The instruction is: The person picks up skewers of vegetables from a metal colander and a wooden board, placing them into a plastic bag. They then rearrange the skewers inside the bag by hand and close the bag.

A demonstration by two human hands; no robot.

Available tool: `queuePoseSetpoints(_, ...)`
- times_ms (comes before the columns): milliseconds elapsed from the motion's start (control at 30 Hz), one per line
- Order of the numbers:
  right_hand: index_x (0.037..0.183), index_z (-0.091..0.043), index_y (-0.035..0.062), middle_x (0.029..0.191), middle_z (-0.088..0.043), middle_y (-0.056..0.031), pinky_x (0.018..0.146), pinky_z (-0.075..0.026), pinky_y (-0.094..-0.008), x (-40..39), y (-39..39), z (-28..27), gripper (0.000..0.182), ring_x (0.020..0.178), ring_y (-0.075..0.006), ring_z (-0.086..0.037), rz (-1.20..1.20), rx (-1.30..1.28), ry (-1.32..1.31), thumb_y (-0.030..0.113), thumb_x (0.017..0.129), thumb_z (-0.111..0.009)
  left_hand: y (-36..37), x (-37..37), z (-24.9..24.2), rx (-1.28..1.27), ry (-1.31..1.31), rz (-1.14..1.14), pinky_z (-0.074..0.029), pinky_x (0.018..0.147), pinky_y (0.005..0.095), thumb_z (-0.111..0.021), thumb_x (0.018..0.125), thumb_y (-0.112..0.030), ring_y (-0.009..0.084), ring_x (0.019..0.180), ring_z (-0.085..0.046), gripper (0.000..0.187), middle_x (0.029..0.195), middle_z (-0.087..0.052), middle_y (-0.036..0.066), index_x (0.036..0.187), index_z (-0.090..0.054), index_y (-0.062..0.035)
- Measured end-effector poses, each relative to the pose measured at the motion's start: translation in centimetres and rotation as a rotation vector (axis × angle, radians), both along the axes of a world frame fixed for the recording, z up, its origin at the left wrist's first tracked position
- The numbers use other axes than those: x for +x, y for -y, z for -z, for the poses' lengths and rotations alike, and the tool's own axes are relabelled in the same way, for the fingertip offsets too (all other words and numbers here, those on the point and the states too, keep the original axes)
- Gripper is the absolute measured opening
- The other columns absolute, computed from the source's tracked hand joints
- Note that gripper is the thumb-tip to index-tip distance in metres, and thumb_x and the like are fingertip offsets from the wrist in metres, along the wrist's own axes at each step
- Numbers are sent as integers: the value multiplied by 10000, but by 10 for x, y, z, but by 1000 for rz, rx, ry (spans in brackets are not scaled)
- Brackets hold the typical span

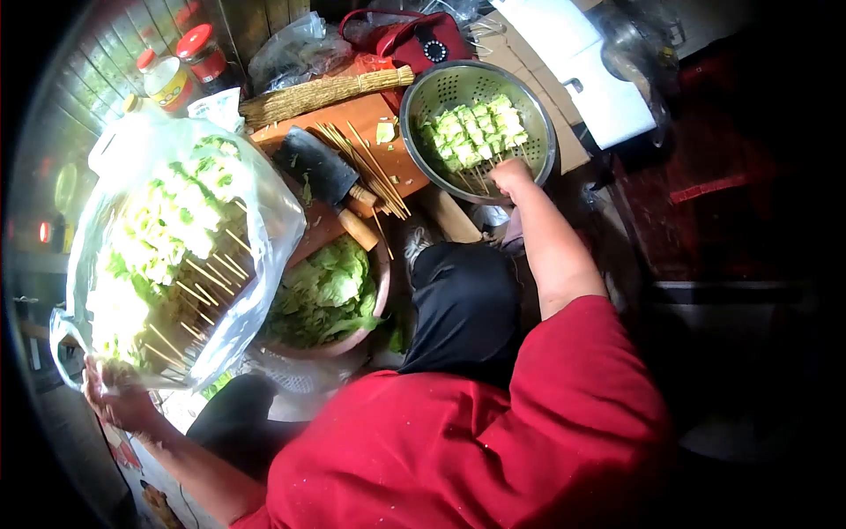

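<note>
My left hand (pixel 122 398) is closed on the lower left edge of a clear plastic bag (pixel 275 207). Inside the bag lie many lettuce skewers (pixel 167 220), their bare stick ends pointing to the lower right. On the other side, my right hand (pixel 513 176) reaches over the rim of a metal colander (pixel 539 110). Its fingers are wrapped round the stick ends of several lettuce skewers (pixel 476 130), whose leafy parts rest in the colander. Loose lettuce leaves (pixel 326 286) fill a pinkish basin (pixel 382 295) between my hands.
A cleaver (pixel 319 167) and loose bamboo sticks (pixel 370 172) lie on an orange-brown cutting board (pixel 330 115). Behind them are a straw bundle (pixel 326 95), red-lidded jars (pixel 203 57) and a red bag (pixel 397 40). White foam (pixel 608 97) and cardboard (pixel 520 57) stand right of the colander.
</note>
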State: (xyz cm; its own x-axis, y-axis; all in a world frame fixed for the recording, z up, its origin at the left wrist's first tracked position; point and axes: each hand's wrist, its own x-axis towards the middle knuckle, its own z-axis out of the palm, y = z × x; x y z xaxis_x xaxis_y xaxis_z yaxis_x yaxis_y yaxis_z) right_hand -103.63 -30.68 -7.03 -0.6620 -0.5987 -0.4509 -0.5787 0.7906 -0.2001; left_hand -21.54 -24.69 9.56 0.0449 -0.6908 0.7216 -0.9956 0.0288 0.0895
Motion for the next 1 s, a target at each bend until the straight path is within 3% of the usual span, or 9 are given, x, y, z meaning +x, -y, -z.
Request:
queuePoseSetpoints(133, 1065, -653, 27, 1193, -590, -182, 933, -468, -353, 40, 9, -45, 488, 1092, -296, -586, -54, 167, -123, 356, 708, -702, -7, -16, 1, -56, -583, 122, -502, 779, 297, -588, 863, -119, 152, 925, -591, 256, 1043, -647, 73, 1103, -588, -32)
queuePoseSetpoints(200, 1054, -654, 11, 1165, -601, -195, 917, -475, -362, 43, 12, -39, 521, 1071, -300, -595, -40, 158, -160, 380, 692, -720, -16, 51, 7, 421, -1884, 582, -464, 710, 243, -542, 898, -150, 117, 817, -567, 245, 927, -632, 31, 1106, -577, -24)
queuePoseSetpoints(367, 1110, -621, -5, 1188, -586, -198, 921, -474, -374, 51, 20, -38, 592, 1093, -305, -581, -45, 224, -157, 426, 714, -709, -10, -42, -43, 70, -1889, 21, -413, 655, 229, -509, 922, -154, 74, 711, -505, 208, 799, -569, -9, 1077, -586, -38)
queuePoseSetpoints(467, 932, -690, 14, 1022, -654, -183, 866, -495, -350, 48, 19, -32, 375, 960, -283, -636, -112, 148, -200, 326, 725, -677, -19, -11, -41, 475, -1941, 611, -440, 722, 237, -500, 927, -152, 104, 793, -548, 243, 889, -606, 34, 1122, -577, -30)
queuePoseSetpoints(567, 643, -667, 57, 553, -620, -74, 500, -463, -307, 7, 13, 5, 160, 483, -177, -572, -255, -27, 23, 203, 704, -683, -19, -22, -40, -9, -1624, 0, -455, 777, 249, -507, 927, -158, 145, 897, -563, 303, 1034, -606, 84, 1193, -548, -20)
queuePoseSetpoints(700, 769, -587, 112, 574, -500, 49, 378, -294, -218, 16, 6, -39, 76, 436, -52, -414, 68, -207, 712, 130, 830, -630, -22, -5, -27, 64, -1016, -174, -467, 835, 295, -606, 876, -276, 177, 1010, -556, 480, 1202, -559, 82, 1278, -496, -37)
queuePoseSetpoints(800, 927, -607, 58, 626, -508, 37, 389, -278, -199, 28, -1, -68, 111, 455, -44, -402, 63, -337, 896, 132, 847, -625, -32, -8, -14, 333, 628, -483, -418, 978, 345, -684, 781, -358, 245, 1126, -518, 602, 1266, -528, 120, 1264, -505, -46)
queuePoseSetpoints(933, 961, -591, 45, 708, -565, 7, 393, -300, -181, 65, -17, -103, 121, 437, -32, -389, 84, -499, 872, 117, 866, -608, -13, -33, -5, -129, -1777, 269, -337, 1018, 461, -468, 950, -334, 299, 1266, -369, 387, 1372, -414, 112, 1276, -470, -125)
queuePoseSetpoints(1000, 950, -585, 50, 740, -577, 2, 397, -310, -173, 79, -29, -124, 101, 427, -32, -385, 9, -582, 954, 111, 871, -599, -9, -43, -12, -265, -1948, 399, -337, 1039, 465, -545, 923, -247, 278, 1261, -375, 329, 1312, -461, 151, 1218, -516, -104)
